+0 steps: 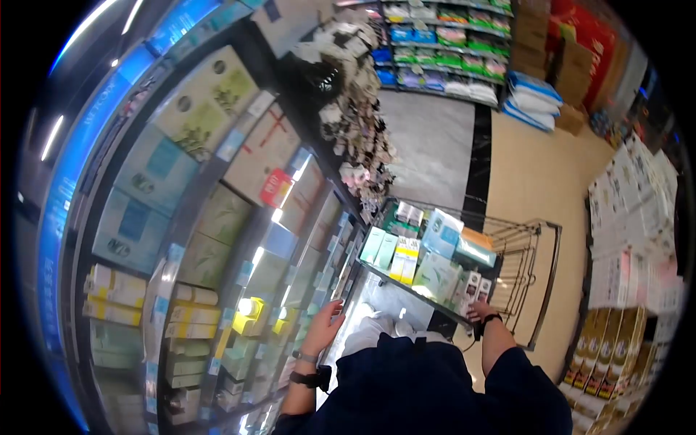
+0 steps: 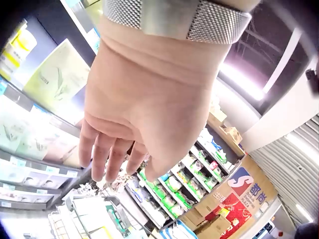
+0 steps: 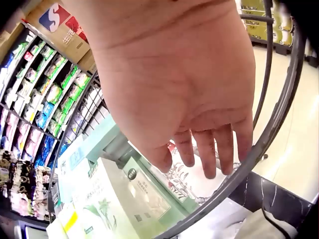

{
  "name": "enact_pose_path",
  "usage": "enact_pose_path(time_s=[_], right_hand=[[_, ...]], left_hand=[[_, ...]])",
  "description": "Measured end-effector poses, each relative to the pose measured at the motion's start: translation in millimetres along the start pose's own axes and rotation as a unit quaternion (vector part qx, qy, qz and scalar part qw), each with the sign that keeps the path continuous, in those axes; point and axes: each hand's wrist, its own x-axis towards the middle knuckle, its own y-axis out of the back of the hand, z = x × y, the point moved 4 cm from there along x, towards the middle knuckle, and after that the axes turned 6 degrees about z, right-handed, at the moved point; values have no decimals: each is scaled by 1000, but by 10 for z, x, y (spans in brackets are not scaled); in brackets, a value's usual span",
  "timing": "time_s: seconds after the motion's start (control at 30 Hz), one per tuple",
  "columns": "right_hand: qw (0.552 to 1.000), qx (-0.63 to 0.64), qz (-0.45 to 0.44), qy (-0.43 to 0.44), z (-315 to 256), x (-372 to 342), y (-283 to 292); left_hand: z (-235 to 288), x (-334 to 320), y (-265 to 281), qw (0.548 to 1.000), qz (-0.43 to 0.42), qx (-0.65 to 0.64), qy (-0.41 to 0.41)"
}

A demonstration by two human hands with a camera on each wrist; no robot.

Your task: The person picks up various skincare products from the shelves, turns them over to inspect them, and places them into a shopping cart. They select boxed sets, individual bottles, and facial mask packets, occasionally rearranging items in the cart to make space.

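Note:
My left hand [image 1: 322, 330] hangs in front of the shelves at the left, fingers relaxed and holding nothing. In the left wrist view its palm shows, with the fingers pointing down. My right hand [image 1: 480, 312] is at the near edge of a black wire shopping cart [image 1: 557, 279], beside small white boxes [image 1: 471, 286]. The right wrist view shows loosely extended fingers overlapping a white box with a plant drawing [image 3: 182, 174]. Also in the cart are yellow-and-white boxes [image 1: 404, 259], a light blue box [image 1: 441, 232] and a pale green box [image 1: 437, 277].
Lit shelves [image 1: 156, 283] with boxed products run along the left. Stacked cartons and golden boxes [image 1: 605, 348] line the right. Farther ahead stand a shelf of packaged goods [image 1: 446, 54] and blue-and-white bags [image 1: 533, 101]. A beige floor [image 1: 533, 170] stretches beyond the cart.

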Motion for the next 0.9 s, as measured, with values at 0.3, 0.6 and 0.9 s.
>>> enact_pose_path(time_s=[0.3, 0.6, 0.9], right_hand=[[992, -60, 38, 102, -1055, 90, -154], [780, 85, -111, 611, -4364, -1339, -1608], [540, -53, -203, 815, -6296, -5007, -2908]], left_hand=[[298, -50, 633, 973, 105, -204, 4], [565, -53, 1575, 945, 216, -239, -48], [1335, 83, 2923, 924, 326, -93, -174]])
